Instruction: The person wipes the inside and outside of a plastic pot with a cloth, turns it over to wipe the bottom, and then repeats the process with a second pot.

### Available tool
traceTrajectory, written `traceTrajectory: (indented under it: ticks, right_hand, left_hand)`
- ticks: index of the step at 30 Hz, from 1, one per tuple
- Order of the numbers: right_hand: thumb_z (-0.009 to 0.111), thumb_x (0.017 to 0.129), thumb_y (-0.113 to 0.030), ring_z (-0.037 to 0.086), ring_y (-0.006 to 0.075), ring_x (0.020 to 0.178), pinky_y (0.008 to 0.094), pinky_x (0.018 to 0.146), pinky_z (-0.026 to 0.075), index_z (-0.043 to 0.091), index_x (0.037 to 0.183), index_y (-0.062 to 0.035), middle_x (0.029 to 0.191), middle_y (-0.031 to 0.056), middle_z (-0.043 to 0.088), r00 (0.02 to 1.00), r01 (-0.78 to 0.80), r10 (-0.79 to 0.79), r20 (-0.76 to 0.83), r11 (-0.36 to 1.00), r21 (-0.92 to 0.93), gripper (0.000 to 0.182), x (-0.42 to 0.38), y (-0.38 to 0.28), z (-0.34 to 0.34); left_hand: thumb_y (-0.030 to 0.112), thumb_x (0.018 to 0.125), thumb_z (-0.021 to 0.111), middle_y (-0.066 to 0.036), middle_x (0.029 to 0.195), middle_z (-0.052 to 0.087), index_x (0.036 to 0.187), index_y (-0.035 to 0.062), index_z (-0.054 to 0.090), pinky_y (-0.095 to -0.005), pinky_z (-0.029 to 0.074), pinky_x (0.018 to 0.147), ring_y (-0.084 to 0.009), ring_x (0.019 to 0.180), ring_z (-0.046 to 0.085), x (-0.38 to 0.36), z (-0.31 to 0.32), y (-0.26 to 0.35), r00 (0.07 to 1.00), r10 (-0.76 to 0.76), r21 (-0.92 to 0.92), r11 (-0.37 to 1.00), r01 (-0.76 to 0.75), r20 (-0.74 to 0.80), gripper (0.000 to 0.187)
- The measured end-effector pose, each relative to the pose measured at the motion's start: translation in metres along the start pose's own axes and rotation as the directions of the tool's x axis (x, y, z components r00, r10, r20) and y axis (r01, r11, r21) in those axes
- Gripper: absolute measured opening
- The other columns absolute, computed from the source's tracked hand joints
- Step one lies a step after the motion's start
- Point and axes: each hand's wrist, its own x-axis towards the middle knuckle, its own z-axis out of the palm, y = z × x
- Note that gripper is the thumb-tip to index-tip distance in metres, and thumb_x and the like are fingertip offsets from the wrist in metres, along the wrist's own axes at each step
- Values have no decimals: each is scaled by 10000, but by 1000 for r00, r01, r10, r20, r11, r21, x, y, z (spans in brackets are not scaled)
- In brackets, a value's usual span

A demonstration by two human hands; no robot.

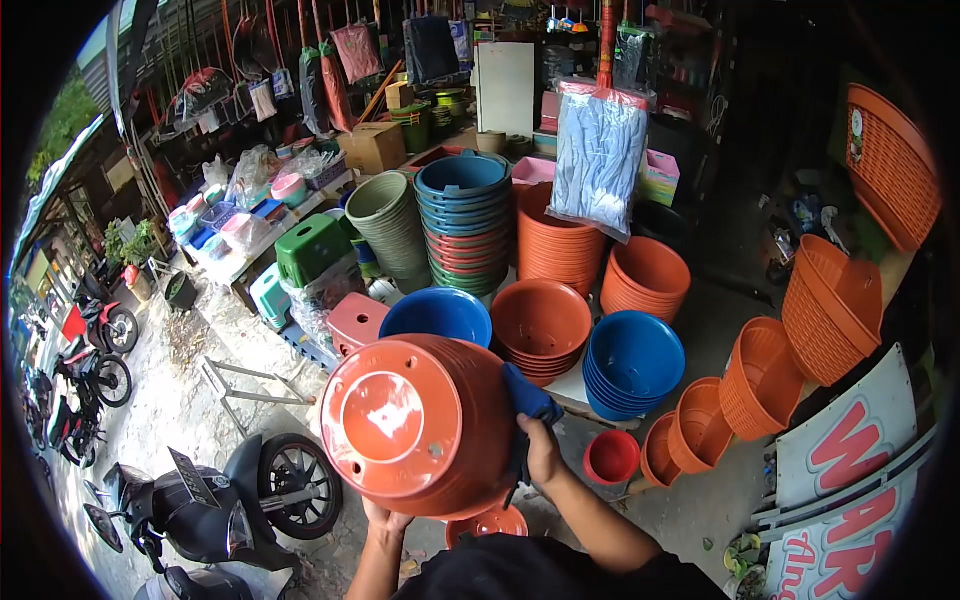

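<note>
I hold a big terracotta-orange plastic pot (415, 425) on its side in front of me, its round base with drain holes facing the camera. My left hand (385, 518) supports it from below, only the fingers and wrist showing. My right hand (540, 450) presses a dark blue cloth (525, 395) against the pot's right side near the rim. A smaller orange dish (492, 523) shows just under the pot.
Stacks of plastic pots stand behind: blue bowls (635, 360), orange bowls (542, 320), a tall blue-and-green stack (462, 215), grey-green pots (388, 225). Orange baskets (830, 300) sit at right, a small red pot (611, 457) on the floor, a parked scooter (215, 495) at lower left.
</note>
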Motion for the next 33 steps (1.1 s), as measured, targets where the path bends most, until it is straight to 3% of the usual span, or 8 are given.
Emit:
traceTrajectory:
  ticks: [4,6,12,18,20,22,26,33]
  right_hand:
    - [431,922,-264,548,203,1162,323,1032,392,483,1318,32,1283,134,561,946,-323,322,22,946,30,497,32,-44,-3]
    - [427,918,-259,615,225,1053,347,964,452,503,1307,9,1212,149,614,873,-455,433,224,888,59,479,57,-43,-14]
    - [496,876,-221,628,123,763,267,742,496,655,1022,-23,927,56,675,721,-542,637,274,764,-349,293,113,-47,-16]
    - [499,880,-314,610,166,929,313,871,460,674,1035,8,1011,98,671,691,-346,722,33,371,-862,398,120,-48,27]
    - [461,886,-389,559,252,1145,329,996,403,597,1189,29,1221,178,608,712,-31,695,98,171,-985,534,114,-40,45]
    - [424,878,-453,178,329,1455,437,1164,188,316,1448,9,1579,182,157,752,311,610,251,8,-950,741,93,-21,59]
    - [603,809,-396,262,354,1415,512,1136,226,360,1427,8,1522,173,308,760,642,249,600,-141,-754,778,35,-1,79]
    - [634,727,-508,320,292,1396,512,1131,184,441,1421,-124,1488,62,400,716,688,51,696,-221,-691,817,-16,23,63]
  left_hand:
    - [396,983,409,-161,1376,502,1375,45,443,-512,445,1017,-339,1238,510,-1,-58,14,992,42,-48,998,-48,-119,528]
    - [381,984,403,-170,1354,519,1371,42,447,-506,457,1006,-337,1212,534,-4,-65,21,999,4,175,985,3,-44,516]
    - [505,964,464,-175,1279,574,1346,-8,438,-475,509,940,-309,1131,600,4,-33,34,986,-86,419,897,138,-143,640]
    - [425,976,517,-145,1137,652,1225,-36,549,-393,523,892,-226,995,650,13,-17,26,981,-81,697,694,182,-175,525]
    - [414,990,497,-128,1057,678,1143,-40,599,-354,526,846,-187,904,658,19,-1,11,981,-96,788,584,195,-171,490]
    - [453,1005,438,-122,1019,683,1102,-44,613,-334,526,825,-178,852,657,31,0,-8,976,-42,836,509,206,-215,536]
    - [523,1002,372,-142,1014,670,1107,-57,603,-329,529,792,-186,857,650,45,11,-16,950,49,772,596,220,-309,633]
    - [575,988,304,-239,1279,531,1337,-52,412,-469,465,959,-327,1140,563,49,8,-13,905,-37,420,878,232,-423,725]
